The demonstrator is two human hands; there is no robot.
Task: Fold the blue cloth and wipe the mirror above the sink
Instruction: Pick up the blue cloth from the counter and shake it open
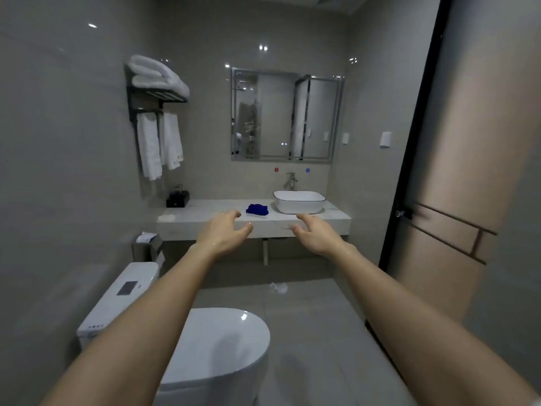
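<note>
Two bare forearms reach forward from the bottom corners, and between them, closest in, sits the closed white toilet lid point(216, 347) with its tank point(123, 294) against the left wall. The left hand point(222, 232) and the right hand point(314, 234) hover apart in the air on the near side of the sink point(298, 202), fingers spread and loosely curved, gripping nothing. The sink is a white vessel basin standing on the pale stone countertop point(205, 218), whose front edge runs straight across behind the fingertips in this view. The blue cloth point(257, 210) lies bunched on the countertop just left of the sink, close to that front edge and touched by neither hand. Directly above the sink, past the faucet point(290, 180), the framed mirror point(285, 115) hangs on the back wall. Far left of the sink a black box point(177, 198) stands at the counter's end, with white towels point(159, 145) hanging from a wall rack point(158, 98) above it. Below and left of the sink a small bin point(147, 244) sits under the counter's edge. Grey floor tiles point(307, 332) run from the toilet's right side up to the wall beneath the sink, with one crumpled white scrap point(278, 287) lying on them. Right of the sink, a dark-edged door point(456, 171) bounds that strip of floor.
</note>
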